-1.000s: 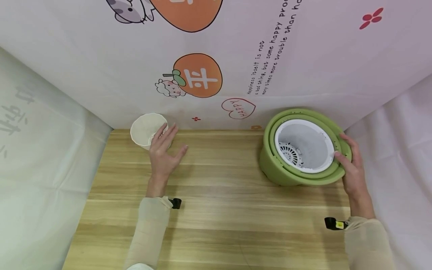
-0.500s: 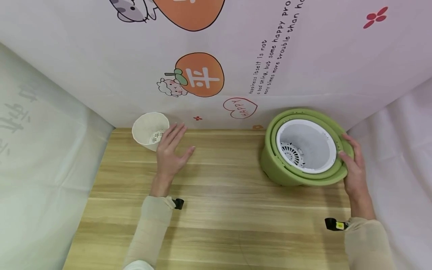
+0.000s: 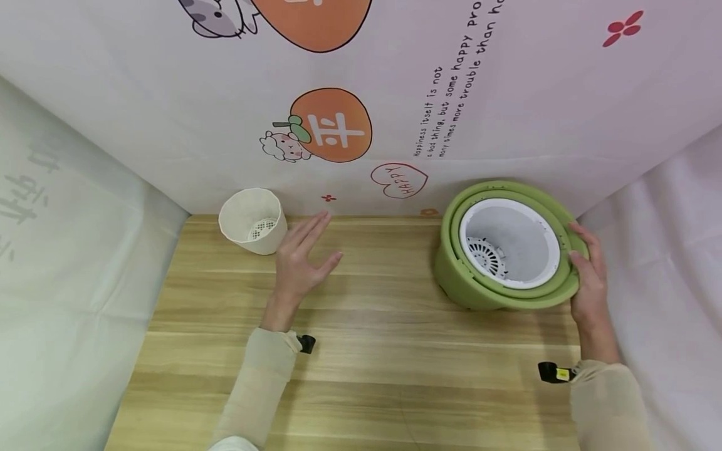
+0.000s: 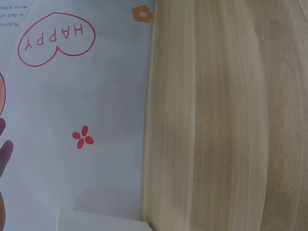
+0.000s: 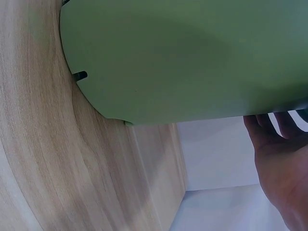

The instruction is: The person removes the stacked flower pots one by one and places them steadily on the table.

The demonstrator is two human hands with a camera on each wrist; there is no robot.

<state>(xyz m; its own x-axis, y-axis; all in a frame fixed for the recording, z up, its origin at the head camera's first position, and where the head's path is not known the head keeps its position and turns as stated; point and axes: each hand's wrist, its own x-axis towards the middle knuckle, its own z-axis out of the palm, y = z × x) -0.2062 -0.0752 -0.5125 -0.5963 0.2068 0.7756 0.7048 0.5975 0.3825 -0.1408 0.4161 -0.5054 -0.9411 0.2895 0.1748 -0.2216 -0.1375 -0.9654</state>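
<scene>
At the far left of the head view stands a small white flowerpot (image 3: 271, 241) with a perforated bottom. My left hand (image 3: 297, 263) hovers just right of it, fingers extended and thumb spread, holding nothing. The left wrist view catches a strip of that pot (image 4: 98, 223) at its bottom edge. On the right, a green flowerpot (image 3: 459, 285) leans toward me, with a second green pot (image 3: 459, 219) nested in it and a white pot (image 3: 521, 241) with a slotted base innermost. My right hand (image 3: 591, 288) grips the outer green rim, thumb on top, fingers partly hidden beneath.
Everything stands on a wood-grain table (image 3: 389, 363). A printed white backdrop (image 3: 496, 113) rises along its back edge. Plain white sheets (image 3: 62, 269) hang at both sides, the right one close to my right hand.
My left hand has drawn back rightward from the small white flowerpot, uncovering its perforated bottom. My right hand and the nested pots hold nearly still.
</scene>
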